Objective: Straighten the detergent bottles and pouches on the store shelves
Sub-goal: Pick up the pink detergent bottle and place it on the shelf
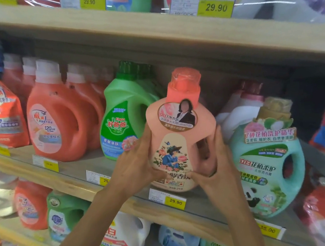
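Pink bottle [180, 133], coral cap, stands at the front lip of the middle shelf [205, 204], just above a yellow 29.90 price tag [175, 202]. Both hands clasp it: left hand [136, 165] wrapped on its left flank, right hand [219, 161] on the handle side, each grip closed on the bottle, thumbs pressed to the lower label. Held low and from both sides, likely so the body can be turned label-forward and squared to the edge; its label already faces out and it sits roughly upright. Green bottle [125, 114] stands just beside it on the left, angled with its handle toward the pink one; teal bottle [269, 164] close on the right, leaning a little in this wide view. Orange bottles [56, 117] and an orange pouch [0, 116] fill the left end. Hard to make out: whether the pink bottle's base rests on the shelf or is lifted, since hands cover it; stock behind is shadowed; upper-shelf goods are cut off; right edge blurred.
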{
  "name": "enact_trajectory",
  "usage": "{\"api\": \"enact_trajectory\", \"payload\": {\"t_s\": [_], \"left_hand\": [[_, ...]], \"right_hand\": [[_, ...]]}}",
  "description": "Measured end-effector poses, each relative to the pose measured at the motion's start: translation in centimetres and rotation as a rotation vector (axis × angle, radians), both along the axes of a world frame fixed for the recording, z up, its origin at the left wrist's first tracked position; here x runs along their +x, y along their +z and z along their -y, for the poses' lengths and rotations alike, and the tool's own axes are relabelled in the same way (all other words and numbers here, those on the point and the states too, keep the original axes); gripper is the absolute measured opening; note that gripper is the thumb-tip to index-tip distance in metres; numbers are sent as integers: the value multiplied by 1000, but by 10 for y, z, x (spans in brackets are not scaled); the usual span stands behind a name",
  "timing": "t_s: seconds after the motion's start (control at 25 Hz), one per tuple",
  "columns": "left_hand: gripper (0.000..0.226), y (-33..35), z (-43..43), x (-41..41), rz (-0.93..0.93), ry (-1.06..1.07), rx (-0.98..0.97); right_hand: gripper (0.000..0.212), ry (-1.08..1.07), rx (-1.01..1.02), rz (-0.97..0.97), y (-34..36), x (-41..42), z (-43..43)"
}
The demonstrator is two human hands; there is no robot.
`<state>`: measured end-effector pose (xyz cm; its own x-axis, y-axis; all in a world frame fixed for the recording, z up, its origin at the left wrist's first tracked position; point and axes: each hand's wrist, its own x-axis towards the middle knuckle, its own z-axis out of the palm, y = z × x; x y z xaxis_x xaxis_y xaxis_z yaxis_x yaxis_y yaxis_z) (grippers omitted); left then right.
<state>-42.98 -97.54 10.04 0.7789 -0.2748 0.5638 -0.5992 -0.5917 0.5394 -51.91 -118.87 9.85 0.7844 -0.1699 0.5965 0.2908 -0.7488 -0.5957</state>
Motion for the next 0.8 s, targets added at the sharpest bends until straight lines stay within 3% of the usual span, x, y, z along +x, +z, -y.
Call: {"api": "enact_trajectory", "payload": {"t_s": [0.6, 0.8], "left_hand": [[149, -6, -3, 26, -56, -43, 176], [147, -10, -7, 32, -101, -82, 150]], "right_hand": [[139, 35, 23, -52, -10, 23, 10], [136, -4, -6, -72, -6, 22, 4]]}}
